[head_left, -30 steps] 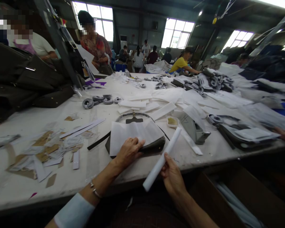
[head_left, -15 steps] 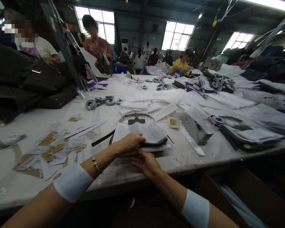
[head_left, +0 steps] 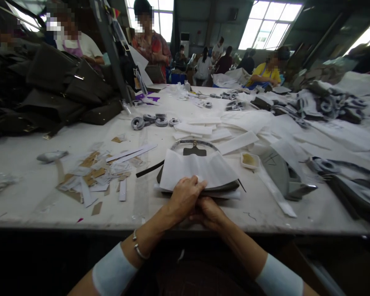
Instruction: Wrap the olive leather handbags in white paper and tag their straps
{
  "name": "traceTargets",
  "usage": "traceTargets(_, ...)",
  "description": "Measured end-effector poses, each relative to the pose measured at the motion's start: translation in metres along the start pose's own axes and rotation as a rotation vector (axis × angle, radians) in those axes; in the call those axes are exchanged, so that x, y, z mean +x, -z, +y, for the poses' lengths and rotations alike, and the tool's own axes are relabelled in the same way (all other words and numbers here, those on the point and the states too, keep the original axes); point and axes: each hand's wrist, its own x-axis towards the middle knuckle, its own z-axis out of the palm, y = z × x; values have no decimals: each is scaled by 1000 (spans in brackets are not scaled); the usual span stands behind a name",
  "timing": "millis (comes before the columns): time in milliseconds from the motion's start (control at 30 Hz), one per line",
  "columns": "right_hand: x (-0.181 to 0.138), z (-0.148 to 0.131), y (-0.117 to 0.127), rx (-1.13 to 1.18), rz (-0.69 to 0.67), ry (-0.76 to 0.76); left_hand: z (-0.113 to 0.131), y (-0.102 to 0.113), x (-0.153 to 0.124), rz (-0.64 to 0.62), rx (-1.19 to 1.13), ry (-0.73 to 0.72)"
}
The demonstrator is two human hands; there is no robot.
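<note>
A dark handbag (head_left: 160,176) lies flat before me at the table's near side, its wrapped handle (head_left: 185,142) pointing away and a dark tab at the handle's base. Over its body lies a white sheet (head_left: 200,166), wavy along the far edge. My left hand (head_left: 186,193) is closed on the sheet's near edge, fingers bent over the top. Right below it, my right hand (head_left: 210,210) is curled against the bag's near edge, nearly touching the left. Its fingertips are partly hidden under the left hand and the bag. A dark strap (head_left: 149,168) sticks out to the left.
Paper and card scraps (head_left: 92,174) lie on the left. To the right stand a small white dish (head_left: 249,160), a grey tape dispenser (head_left: 276,168) and another dark bag (head_left: 345,193). Rolled straps (head_left: 137,123) and white sheets lie beyond. Several people work farther back.
My view has turned left, so the table appears shifted right. My left hand has come nearer along the sheet's edge, and my right hand's fingers have curled in.
</note>
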Motion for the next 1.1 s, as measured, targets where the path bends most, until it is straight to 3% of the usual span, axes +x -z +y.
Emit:
traceTargets(67, -11, -2, 5, -262, -115, -29, -2, -8, -4, 32, 20, -30)
traceTargets(133, -29, -13, 8, -660, -172, 81, -5, -17, -9, 73, 48, -73)
traceTargets(200, -49, -35, 9, -1037, -142, 382, -8, -24, -13, 120, 72, -108)
traceTargets(300, -69, -82, 7, -1319, -5, 804, -10, -33, -17, 181, 85, -133)
traceTargets(400, -61, -121, 11, -1531, 101, 920, -11, -37, -19, 223, 93, -154)
traceTargets(500, -34, -125, 32, -1760, 76, 951, -11, -39, -19, 278, 108, -181)
traceTargets(633, -10, -89, 75, -1847, 29, 873, -9, -41, -19, 355, 116, -182)
traceTargets(700, -8, -71, 91, -1816, 56, 909, -7, -42, -20, 384, 94, -161)
traceTargets(867, -11, -57, 101, -1800, 94, 1010, -1, -50, -23, 413, 145, -50)
traceTargets(967, -9, -57, 99, -1807, 63, 1037, 3, -52, -22, 341, 192, 22)
traceTargets(1100, -8, -55, 99, -1855, 78, 1037, -1, -39, -15, 119, 207, 24)
